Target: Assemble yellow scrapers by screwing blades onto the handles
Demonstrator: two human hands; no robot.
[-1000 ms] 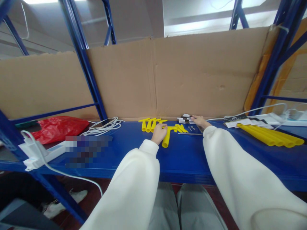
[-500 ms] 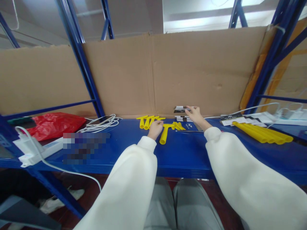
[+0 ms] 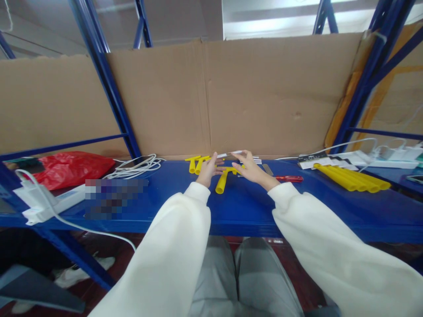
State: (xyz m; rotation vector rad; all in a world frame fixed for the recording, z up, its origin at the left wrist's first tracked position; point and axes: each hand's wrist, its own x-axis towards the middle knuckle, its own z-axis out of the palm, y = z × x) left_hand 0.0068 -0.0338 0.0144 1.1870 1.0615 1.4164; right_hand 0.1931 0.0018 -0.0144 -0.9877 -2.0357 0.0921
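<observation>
A thin, flat black-and-white packet (image 3: 228, 154), seen nearly edge-on, is held up between my hands over the back of the blue shelf. My left hand (image 3: 208, 170) grips its left end at the fingertips, the other fingers spread below. My right hand (image 3: 251, 169) pinches the right end. Below and between them lies a yellow T-shaped plastic piece (image 3: 221, 182), with small yellow parts partly hidden behind my right fingers. More yellow T-shaped pieces (image 3: 192, 165) stand just left of my left hand. A stack of similar packets (image 3: 257, 161) is behind my right hand.
A red screwdriver (image 3: 289, 178) lies right of my right hand. Farther right are several yellow tubes (image 3: 350, 178) and black-and-white cards (image 3: 312, 161). On the left sit a coiled white cable (image 3: 142, 167), a red plastic bag (image 3: 76, 167) and a power strip (image 3: 71, 198). Cardboard (image 3: 264, 97) walls the back.
My right hand has brought the packet left and toward me from above the stack. My left hand has left the yellow piece and come up to the packet. The red screwdriver is now uncovered.
</observation>
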